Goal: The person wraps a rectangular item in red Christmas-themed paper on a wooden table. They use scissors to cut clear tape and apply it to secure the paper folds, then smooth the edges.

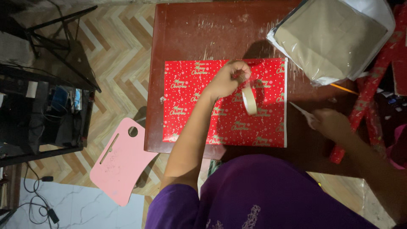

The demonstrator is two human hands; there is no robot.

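Note:
A sheet of red gift wrap with white dots and gold lettering lies flat on a dark red-brown table. My left hand hovers over the sheet's far edge and pinches a roll of beige tape, which hangs down from my fingers. My right hand rests on the table just right of the sheet, holding a thin white object that I cannot identify.
A brown parcel in a clear plastic bag sits at the table's far right corner. Rolled red gift wrap lies along the right edge beside a yellow pencil. A pink lap tray lies on the wooden floor; a black stand is at left.

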